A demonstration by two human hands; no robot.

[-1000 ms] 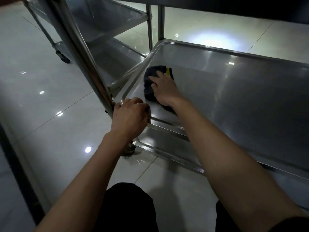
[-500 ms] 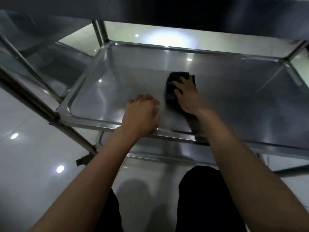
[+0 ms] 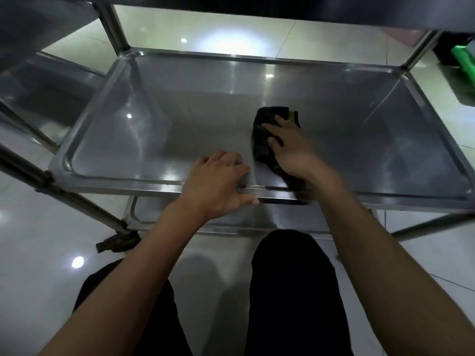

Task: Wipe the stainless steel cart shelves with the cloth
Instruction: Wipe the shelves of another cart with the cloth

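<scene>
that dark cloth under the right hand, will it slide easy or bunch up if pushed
The cloth looks soft and crumpled, so it is probably floppy. On the smooth shelf it likely slides easily. The right hand lies flat on it, which should limit bunching.

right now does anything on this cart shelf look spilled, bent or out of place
Nothing stands out. The shelf looks flat and dry, with only the dark cloth under the right hand; the left hand rests on the front rim.
</scene>
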